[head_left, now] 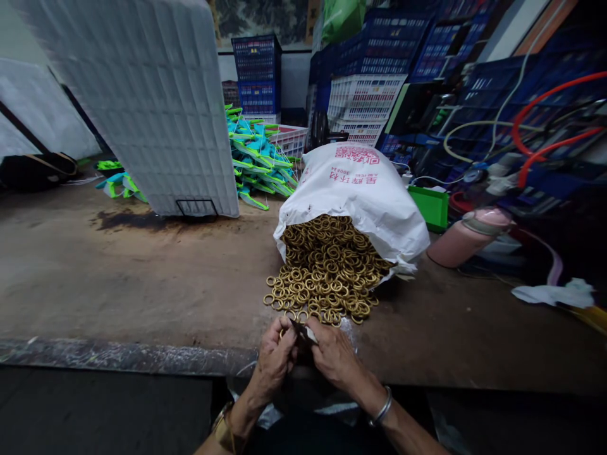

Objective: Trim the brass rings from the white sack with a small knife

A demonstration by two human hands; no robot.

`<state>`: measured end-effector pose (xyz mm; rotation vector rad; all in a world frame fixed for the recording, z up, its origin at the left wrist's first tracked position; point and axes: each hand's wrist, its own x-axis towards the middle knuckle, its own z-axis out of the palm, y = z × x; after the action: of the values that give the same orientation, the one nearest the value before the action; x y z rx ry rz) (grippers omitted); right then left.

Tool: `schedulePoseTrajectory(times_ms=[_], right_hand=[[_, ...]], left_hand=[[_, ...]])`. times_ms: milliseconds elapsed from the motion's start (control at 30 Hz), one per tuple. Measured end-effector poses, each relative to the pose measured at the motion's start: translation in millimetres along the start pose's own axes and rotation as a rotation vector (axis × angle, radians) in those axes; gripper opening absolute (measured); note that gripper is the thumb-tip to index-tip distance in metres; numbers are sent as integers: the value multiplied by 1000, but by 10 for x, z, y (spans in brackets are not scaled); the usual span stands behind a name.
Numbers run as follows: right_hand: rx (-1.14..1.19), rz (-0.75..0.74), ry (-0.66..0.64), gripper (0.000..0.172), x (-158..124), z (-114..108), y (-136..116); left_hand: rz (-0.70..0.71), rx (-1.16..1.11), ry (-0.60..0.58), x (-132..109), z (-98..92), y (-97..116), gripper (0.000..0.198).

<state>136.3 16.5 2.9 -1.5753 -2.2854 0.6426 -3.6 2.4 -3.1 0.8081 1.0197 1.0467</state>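
My left hand (275, 354) is closed near the table's front edge, with a small brass-coloured ring (282, 333) pinched at its fingertips. Beside it, my right hand (337, 355) is closed on a thin dark blade-like tool (300, 328), with a whitish part by the thumb. The tool's tip meets the fingers of my left hand; its exact kind cannot be made out. Just beyond both hands lies a heap of brass-coloured rings (327, 284), spilling from the mouth of a white woven sack (351, 183) with red print.
A tall pale ribbed panel (190, 126) stands on the brown table (118, 278) at left. Behind it are turquoise and green pieces (260, 158). To the right lie a pink bottle (467, 237), a green tray (429, 208) and red tubing (531, 158). Stacked crates (365, 95) stand behind.
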Motion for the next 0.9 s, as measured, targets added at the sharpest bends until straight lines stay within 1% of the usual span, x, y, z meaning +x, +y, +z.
schedulePoseTrajectory(times_ms=[100, 267, 400, 467, 567, 667, 733, 800, 900], right_hand=[[-47, 8, -13, 36, 2, -33, -31], [-98, 22, 11, 35, -11, -33, -37], [-106, 25, -41, 34, -9, -29, -39], [-132, 33, -85, 34, 3, -41, -31], [-189, 74, -100, 32, 32, -78, 23], [-225, 166, -53, 23, 66, -129, 111], [-223, 206, 13, 18, 86, -152, 158], [-209, 211, 91, 16, 104, -148, 182], [-212, 206, 158, 12, 134, -88, 188]], left_hand=[[-9, 16, 14, -3, 5, 5, 36], [5, 31, 37, -14, 37, 83, 39], [53, 31, 39, -4, 21, 35, 37], [82, 21, 32, -20, 5, -1, 36], [94, 20, -29, -106, 3, 10, 34], [45, -25, -127, -213, 30, 99, 28], [-19, -134, -168, -241, 46, 165, 26], [-83, -252, -155, -220, 46, 210, 26], [-128, -345, -58, -151, 18, 225, 28]])
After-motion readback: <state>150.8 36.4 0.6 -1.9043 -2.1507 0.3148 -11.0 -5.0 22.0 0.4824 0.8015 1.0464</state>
